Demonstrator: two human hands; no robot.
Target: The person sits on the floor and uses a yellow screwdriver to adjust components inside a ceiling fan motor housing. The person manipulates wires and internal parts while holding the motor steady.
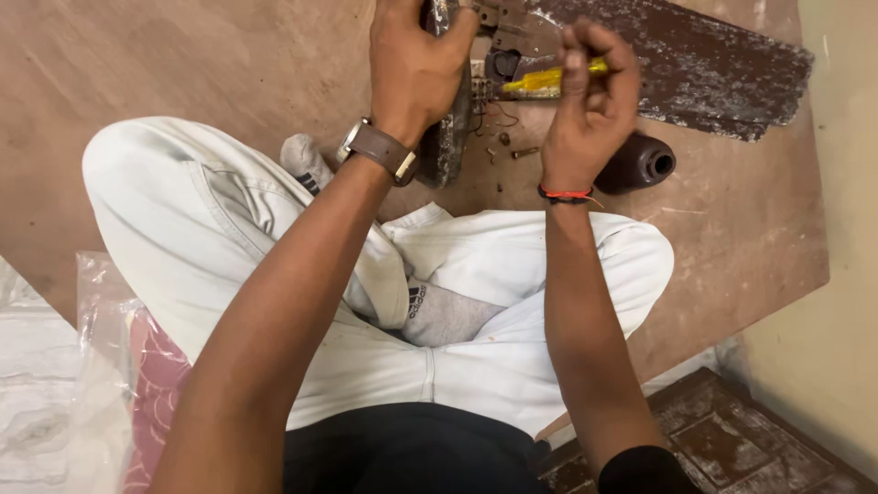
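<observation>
On the floor, head view: we sit cross-legged on a brown board (183, 73).
Left hand (416, 64): clamped around the grimy fan motor housing (445, 137), steadying it.
Right hand (590, 91): pinching a yellow screwdriver (549, 79), tip at the wiring terminals.
Nearby: loose screws (523, 152), dark cap (640, 165), rusty blade (677, 64).
Advice: we judge a square, firmly seated tip best.

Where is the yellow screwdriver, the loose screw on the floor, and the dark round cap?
Yellow-handled screwdriver (545, 80), head view, on its handle beside the right hand.
Small loose screw (525, 152), head view, on its shaft.
Dark brown round cap (638, 165), head view, on its side wall.
</observation>
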